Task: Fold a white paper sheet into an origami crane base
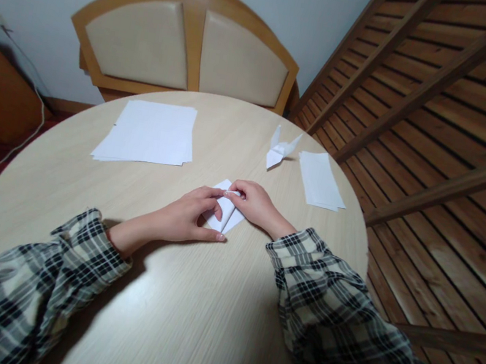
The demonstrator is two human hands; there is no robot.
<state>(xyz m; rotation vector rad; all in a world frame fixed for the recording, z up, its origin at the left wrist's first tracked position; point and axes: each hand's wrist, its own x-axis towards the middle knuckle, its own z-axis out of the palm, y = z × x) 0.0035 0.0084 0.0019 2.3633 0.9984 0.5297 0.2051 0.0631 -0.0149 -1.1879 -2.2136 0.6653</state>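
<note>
A small folded piece of white paper [225,211] lies on the round light-wood table [183,315] in front of me. My left hand [186,216] rests on its left side, thumb along the lower edge and fingers curled over the top. My right hand [255,204] pinches the paper's upper edge from the right, fingers closed on a fold. Both forearms wear plaid sleeves and rest on the tabletop.
A stack of white sheets [149,132] lies at the back left. A finished folded paper figure [280,149] stands at the back right, beside a smaller pile of paper [320,179]. A padded wooden chair [187,42] stands behind the table. A slatted wooden wall [458,119] is right.
</note>
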